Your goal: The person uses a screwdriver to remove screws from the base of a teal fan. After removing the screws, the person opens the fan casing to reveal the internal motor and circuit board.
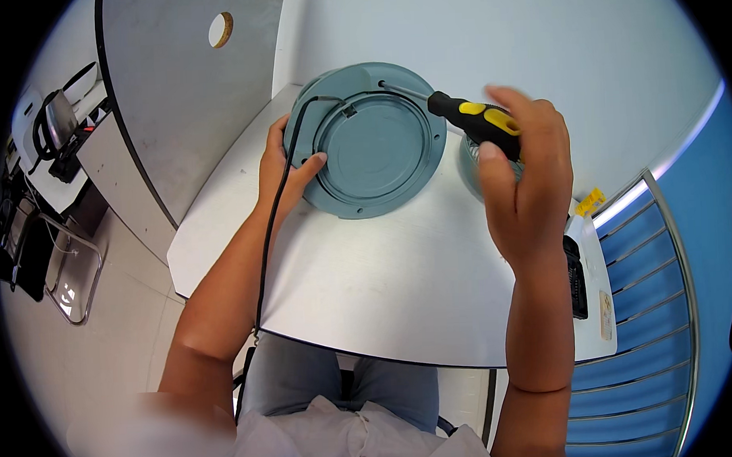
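My left hand (291, 168) grips the left rim of a round grey-green plastic base (371, 152), its thumb pressed on the face. The base is tilted up, its ringed underside toward me, with several small holes near the rim. A black power cord (278, 201) comes out at its ring and hangs down past my left forearm to the table edge. In my right hand (529, 170) is a screwdriver (477, 121) with a black and yellow handle. Its shaft points left, and the tip is at a hole near the top of the base. The fingers are slightly blurred.
Another grey-green round part (469, 172) stands behind my right hand, mostly hidden. To the right lie a black item (576, 279) and a yellow object (591, 202) on the white table (384, 284). A grey partition (188, 98) rises at left; a metal railing (680, 274) runs at right.
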Available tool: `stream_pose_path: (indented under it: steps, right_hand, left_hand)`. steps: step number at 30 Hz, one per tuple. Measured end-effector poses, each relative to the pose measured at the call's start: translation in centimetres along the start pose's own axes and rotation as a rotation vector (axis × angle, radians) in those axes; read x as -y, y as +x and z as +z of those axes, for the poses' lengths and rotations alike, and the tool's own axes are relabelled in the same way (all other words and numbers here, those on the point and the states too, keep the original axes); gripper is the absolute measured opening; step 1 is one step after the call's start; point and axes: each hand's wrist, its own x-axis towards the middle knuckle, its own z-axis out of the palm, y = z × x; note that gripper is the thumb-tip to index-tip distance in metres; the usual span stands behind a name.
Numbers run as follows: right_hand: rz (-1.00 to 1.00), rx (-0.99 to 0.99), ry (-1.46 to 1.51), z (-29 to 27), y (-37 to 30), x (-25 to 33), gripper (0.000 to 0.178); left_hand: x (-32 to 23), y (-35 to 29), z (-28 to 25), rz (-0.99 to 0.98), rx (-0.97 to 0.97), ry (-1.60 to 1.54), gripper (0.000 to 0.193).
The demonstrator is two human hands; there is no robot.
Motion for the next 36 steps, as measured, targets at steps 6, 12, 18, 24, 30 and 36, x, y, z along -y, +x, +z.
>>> stream_pose_path:
  steps: [6,12,18,24,30,36]
  right_hand:
    - [0.181,0.063,-0.012,-0.1,-0.4,0.6,0.047]
    - [0.095,0.034,-0.061,-0.1,-0.3,0.1,0.048]
    - [0.221,0.035,-0.03,0.0,0.2,1.1,0.047]
    - [0.569,0.257,0.049,-1.2,1.0,2.0,0.046]
    - [0.152,0.026,0.002,0.1,0.0,1.0,0.044]
    - [0.502,0.262,-0.064,-1.0,0.5,1.8,0.041]
  left_hand:
    - [0.0,0.0,-0.2,-0.014,0.0,-0.002,0.073]
    - [0.2,0.0,-0.1,-0.014,-0.001,-0.001,0.074]
    - [-0.1,-0.1,-0.1,-0.041,0.001,0.016,0.075]
    - [0.1,0.0,-0.1,-0.015,-0.004,0.03,0.074]
    - [0.1,0.0,0.0,-0.004,-0.008,0.041,0.074]
    - [0.0,0.0,-0.1,-0.003,-0.007,0.038,0.075]
